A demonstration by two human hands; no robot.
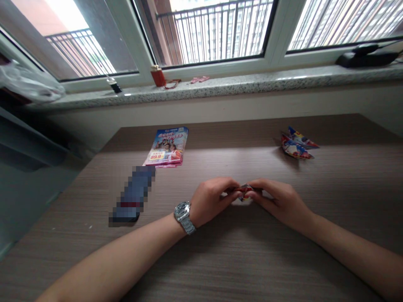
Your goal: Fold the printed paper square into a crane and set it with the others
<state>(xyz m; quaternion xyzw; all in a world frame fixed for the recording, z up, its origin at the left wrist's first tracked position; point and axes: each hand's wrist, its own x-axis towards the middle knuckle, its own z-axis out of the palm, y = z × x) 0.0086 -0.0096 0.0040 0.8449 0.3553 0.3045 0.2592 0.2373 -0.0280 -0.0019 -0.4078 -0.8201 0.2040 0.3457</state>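
A small piece of folded colourful paper [245, 192] is held between my two hands, low over the wooden table [208, 260]. My left hand [212, 199], with a metal watch [183, 212] on its wrist, pinches the left side of the paper. On the right side, my right hand [278, 201] grips it between thumb and fingers. The fingertips of both hands hide part of the paper. Beyond my right hand lie folded paper shapes [297, 144] in blue, red and yellow.
A stack of printed flyers [170, 147] lies at the back left, with a pixelated dark flat object [134, 195] nearer. Along the stone windowsill [239, 85] are a red container [158, 76], a small dark bottle [114, 85] and a black device [367, 58].
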